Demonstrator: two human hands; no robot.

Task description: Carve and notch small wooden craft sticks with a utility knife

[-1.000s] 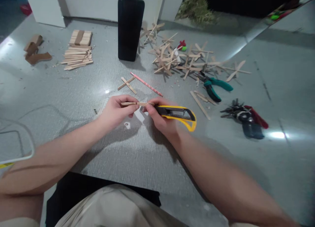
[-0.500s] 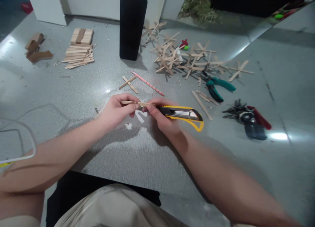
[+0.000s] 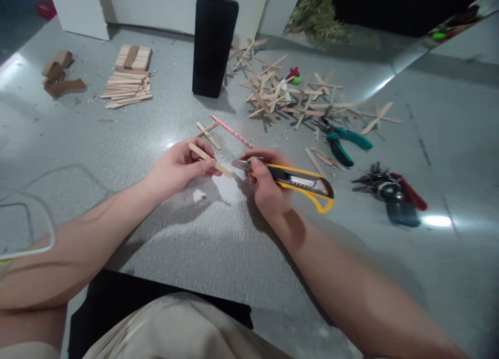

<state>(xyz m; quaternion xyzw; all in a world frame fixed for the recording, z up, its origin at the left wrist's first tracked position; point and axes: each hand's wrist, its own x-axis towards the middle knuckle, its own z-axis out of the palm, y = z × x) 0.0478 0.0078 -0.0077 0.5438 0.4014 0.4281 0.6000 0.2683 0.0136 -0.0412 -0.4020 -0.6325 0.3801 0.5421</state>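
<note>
Pinched in my left hand (image 3: 186, 164) is a flat wooden craft stick (image 3: 223, 170), slanting down to the right past my fingertips. My right hand (image 3: 268, 180) is closed around a yellow and black utility knife (image 3: 304, 181), its metal blade toward the stick. A small gap separates blade and stick. Just beyond my hands lie a pair of crossed craft sticks (image 3: 208, 134) and a pink pencil (image 3: 232, 130). Part of the crossed pair is hidden behind my left fingers.
A dark phone (image 3: 215, 47) stands upright at the back. Many joined sticks (image 3: 268, 96) are heaped to its right. Teal-handled pliers (image 3: 343, 140) and a bunch of keys (image 3: 384, 185) lie at right. Stacked sticks (image 3: 128, 86) and brown strips (image 3: 60, 76) are at left.
My right hand with the utility knife has drawn away to the right from the craft stick. The stick in my left hand has turned, its right end now lower.
</note>
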